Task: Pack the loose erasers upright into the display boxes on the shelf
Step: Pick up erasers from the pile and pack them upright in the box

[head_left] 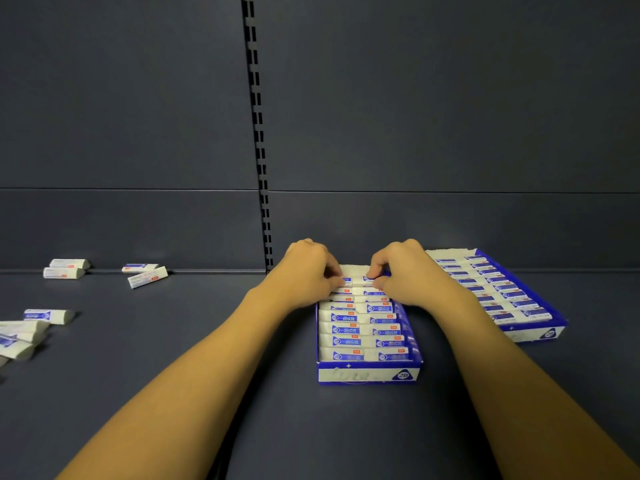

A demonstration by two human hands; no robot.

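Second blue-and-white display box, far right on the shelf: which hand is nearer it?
Right. The right hand works at the back of the nearer box, just beside the second blue-and-white display box; the left hand is farther left.

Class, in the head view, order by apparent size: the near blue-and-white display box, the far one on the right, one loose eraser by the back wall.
1-2. Near blue-and-white cardboard display box and far box: look alike; nearness makes ranking unsure.
3. Loose white eraser.

two bare forearms and hands [308, 268], no sleeves visible.
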